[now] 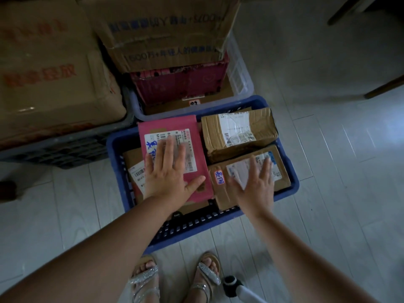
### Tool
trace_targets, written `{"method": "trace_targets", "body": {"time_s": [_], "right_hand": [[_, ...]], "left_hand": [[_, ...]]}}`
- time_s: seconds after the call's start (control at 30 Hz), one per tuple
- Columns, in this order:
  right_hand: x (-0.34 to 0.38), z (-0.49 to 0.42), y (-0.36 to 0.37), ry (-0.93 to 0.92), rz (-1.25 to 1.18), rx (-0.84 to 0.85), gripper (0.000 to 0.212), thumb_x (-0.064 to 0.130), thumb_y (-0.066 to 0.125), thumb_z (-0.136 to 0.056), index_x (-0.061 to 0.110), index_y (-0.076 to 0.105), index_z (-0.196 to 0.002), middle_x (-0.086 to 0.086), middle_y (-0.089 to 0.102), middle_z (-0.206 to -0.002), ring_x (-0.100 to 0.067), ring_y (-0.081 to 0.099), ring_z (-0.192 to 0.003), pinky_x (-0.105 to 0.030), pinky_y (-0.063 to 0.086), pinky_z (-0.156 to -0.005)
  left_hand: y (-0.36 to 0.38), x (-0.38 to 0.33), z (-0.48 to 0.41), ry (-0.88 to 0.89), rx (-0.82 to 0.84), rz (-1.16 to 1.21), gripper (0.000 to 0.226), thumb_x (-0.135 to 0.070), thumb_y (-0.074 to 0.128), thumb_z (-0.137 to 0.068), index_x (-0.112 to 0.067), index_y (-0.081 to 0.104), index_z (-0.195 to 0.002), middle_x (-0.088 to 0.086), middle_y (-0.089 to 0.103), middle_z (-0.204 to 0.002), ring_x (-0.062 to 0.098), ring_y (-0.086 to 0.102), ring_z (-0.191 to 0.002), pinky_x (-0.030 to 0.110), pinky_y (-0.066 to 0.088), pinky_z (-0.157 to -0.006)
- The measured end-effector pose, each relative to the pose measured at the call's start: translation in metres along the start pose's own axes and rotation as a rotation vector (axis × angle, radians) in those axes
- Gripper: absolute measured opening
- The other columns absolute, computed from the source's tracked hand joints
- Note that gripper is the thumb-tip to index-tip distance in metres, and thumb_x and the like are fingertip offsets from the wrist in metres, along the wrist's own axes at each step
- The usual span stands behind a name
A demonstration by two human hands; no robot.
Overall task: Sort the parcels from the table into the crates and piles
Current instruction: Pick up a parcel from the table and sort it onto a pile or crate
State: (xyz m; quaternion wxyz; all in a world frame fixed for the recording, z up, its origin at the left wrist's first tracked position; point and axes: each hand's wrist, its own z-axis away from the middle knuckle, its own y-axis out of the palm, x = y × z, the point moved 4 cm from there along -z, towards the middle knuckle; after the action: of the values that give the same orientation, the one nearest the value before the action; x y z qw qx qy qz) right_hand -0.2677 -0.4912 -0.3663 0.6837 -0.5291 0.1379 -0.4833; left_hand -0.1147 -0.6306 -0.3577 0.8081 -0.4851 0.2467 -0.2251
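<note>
A blue crate (294,182) stands on the floor in front of my feet, holding several parcels. My left hand (168,171) lies flat, fingers apart, over a pink parcel (175,125) with a white label. My right hand (254,184) is spread over a brown cardboard parcel (282,178) at the crate's near right, which bears a small handwritten sticker. Behind it lies another brown taped parcel (238,132). A further brown parcel (133,160) shows under the pink one at the left. Neither hand grips anything.
Behind the blue crate a pale crate (240,84) holds a dark pink box (181,84) and a large cardboard box (166,33). A big carton (50,73) sits on a dark crate (65,152) at the left. Chair legs (384,88) stand far right.
</note>
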Motion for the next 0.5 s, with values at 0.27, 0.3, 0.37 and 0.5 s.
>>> {"method": "trace_targets", "body": {"time_s": [0.27, 0.3, 0.37, 0.5], "right_hand": [[0.058, -0.044, -0.04, -0.349, 0.345, 0.001, 0.097, 0.05, 0.054, -0.087, 0.042, -0.027, -0.138, -0.001, -0.039, -0.146, -0.025, -0.033, -0.136, -0.051, -0.009, -0.111], [0.06, -0.051, -0.037, -0.351, 0.383, 0.036, 0.098, 0.047, 0.056, -0.087, 0.041, -0.027, -0.139, -0.004, -0.036, -0.15, -0.027, -0.031, -0.138, -0.053, -0.008, -0.111], [0.061, -0.06, -0.03, -0.346, 0.415, 0.065, 0.099, 0.042, 0.056, -0.09, 0.043, -0.032, -0.135, -0.008, -0.03, -0.153, -0.031, -0.025, -0.141, -0.054, -0.007, -0.111], [0.056, -0.064, -0.017, -0.339, 0.424, 0.031, 0.099, 0.045, 0.049, -0.093, 0.047, -0.046, -0.122, -0.004, -0.04, -0.146, -0.032, -0.023, -0.141, -0.051, -0.016, -0.105]], "left_hand": [[-0.02, 0.016, -0.02, -0.056, 0.033, 0.02, 0.097, -0.078, 0.032, -0.079, -0.029, -0.017, -0.147, 0.009, -0.031, -0.153, 0.032, -0.026, -0.14, 0.051, -0.012, -0.112], [-0.016, 0.019, -0.022, -0.054, 0.079, 0.007, 0.099, -0.08, 0.031, -0.078, -0.03, -0.019, -0.147, 0.008, -0.035, -0.151, 0.031, -0.028, -0.139, 0.051, -0.011, -0.112], [-0.009, 0.025, -0.024, -0.056, 0.15, -0.021, 0.102, -0.083, 0.025, -0.076, -0.029, -0.026, -0.144, 0.005, -0.046, -0.142, 0.03, -0.033, -0.137, 0.049, -0.009, -0.113], [-0.002, 0.024, -0.026, -0.065, 0.185, -0.05, 0.102, -0.083, 0.019, -0.075, -0.026, -0.034, -0.14, 0.006, -0.053, -0.132, 0.029, -0.037, -0.135, 0.049, -0.009, -0.113]]}}
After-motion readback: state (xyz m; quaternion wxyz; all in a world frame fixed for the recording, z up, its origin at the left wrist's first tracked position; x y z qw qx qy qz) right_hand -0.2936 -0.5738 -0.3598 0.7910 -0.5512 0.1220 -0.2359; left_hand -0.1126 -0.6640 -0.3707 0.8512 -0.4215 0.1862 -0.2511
